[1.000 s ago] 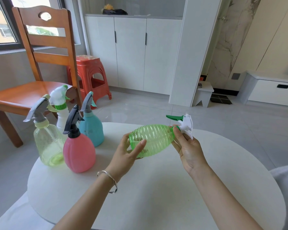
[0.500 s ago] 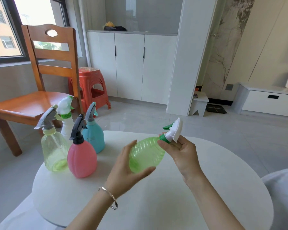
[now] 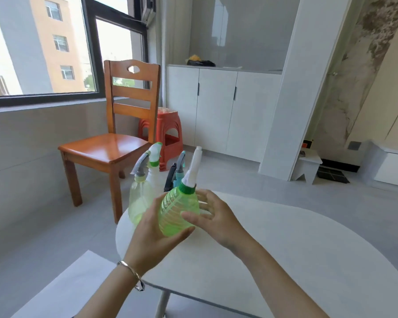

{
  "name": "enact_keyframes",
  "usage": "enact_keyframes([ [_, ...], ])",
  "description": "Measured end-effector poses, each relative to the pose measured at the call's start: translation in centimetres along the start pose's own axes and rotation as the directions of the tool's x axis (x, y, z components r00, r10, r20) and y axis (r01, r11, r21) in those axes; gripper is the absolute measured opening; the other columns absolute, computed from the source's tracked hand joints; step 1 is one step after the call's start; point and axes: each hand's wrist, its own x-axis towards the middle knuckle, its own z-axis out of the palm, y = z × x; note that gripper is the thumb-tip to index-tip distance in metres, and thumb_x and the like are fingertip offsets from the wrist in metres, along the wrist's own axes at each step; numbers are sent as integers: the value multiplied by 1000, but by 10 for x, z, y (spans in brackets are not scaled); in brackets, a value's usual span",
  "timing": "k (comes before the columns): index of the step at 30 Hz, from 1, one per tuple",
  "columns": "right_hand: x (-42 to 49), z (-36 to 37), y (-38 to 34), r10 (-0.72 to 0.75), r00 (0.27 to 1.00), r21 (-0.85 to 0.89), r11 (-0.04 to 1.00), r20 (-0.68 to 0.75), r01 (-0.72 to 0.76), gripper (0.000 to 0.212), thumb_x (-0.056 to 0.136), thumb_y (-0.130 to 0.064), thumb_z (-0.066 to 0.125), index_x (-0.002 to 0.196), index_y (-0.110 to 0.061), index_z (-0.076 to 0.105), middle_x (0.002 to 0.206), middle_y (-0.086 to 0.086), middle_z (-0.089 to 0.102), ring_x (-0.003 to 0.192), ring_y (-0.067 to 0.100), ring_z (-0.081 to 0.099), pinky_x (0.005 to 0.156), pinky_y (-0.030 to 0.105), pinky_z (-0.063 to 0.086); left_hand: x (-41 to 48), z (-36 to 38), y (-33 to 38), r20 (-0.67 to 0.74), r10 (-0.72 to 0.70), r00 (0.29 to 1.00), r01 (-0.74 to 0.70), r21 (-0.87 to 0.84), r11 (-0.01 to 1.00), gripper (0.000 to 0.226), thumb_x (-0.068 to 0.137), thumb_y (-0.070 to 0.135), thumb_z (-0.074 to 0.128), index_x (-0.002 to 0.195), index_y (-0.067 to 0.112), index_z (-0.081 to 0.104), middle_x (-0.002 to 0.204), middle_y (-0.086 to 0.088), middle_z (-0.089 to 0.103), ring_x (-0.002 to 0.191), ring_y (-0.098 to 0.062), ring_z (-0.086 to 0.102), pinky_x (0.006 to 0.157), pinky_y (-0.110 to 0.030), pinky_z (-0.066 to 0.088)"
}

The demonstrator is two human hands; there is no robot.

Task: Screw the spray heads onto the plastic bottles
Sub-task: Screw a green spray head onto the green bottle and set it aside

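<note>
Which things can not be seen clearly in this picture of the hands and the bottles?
- Pink bottle: head view, hidden behind the green bottle and left hand.
- Blue bottle: only its top shows.
- Green bottle's base: covered by the left palm.
- Right hand: whether its fingers touch the bottle is unclear.

A ribbed, translucent green plastic bottle point(image 3: 178, 211) with a matt white plastic spray head point(image 3: 194, 167) — above a smooth matt white tabletop point(image 3: 274, 249); behind, a glossy varnished wooden chair point(image 3: 115, 138) and a thin metal bracelet point(image 3: 131, 273).
</note>
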Motion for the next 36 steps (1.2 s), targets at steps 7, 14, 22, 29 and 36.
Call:
enact_keyframes([
  [7,13,73,23,67,995,-40,997,72,-64,58,78,-30,75,129,-25,50,125,-3,61,117,9,55,93,19,45,-25,-46,-49,49,-198,979,200,-40,979,72,62,42,83,122,41,42,113,9,63,103,-5,62,89,-31,53],
  [14,31,98,51,132,991,-54,990,21,-131,62,74,-27,78,130,-23,52,126,-2,61,118,11,54,99,25,46,-24,-46,-85,26,-287,958,286,31,958,85,63,34,84,135,24,41,119,2,47,110,-9,49,96,-25,42],
  [22,38,108,81,174,985,-57,983,17,-173,59,73,-22,79,126,-21,54,122,0,64,117,14,57,102,36,46,-30,-42,-108,50,-312,949,307,78,948,78,67,33,82,133,24,41,126,4,57,112,-13,55,96,-37,48],
  [29,39,108,90,141,989,-114,983,-47,-146,60,72,-27,80,127,-26,56,112,-1,67,104,14,63,93,34,52,-27,-37,-107,18,-324,946,318,147,936,79,70,38,79,136,22,38,126,3,59,112,-17,56,93,-37,50],
  [36,41,106,90,102,993,-123,986,-67,-109,58,72,-25,80,125,-23,58,112,0,67,104,13,62,94,34,50,-27,-34,-108,-5,-330,944,327,146,934,79,68,37,80,134,22,40,124,3,60,112,-17,57,92,-38,51],
])
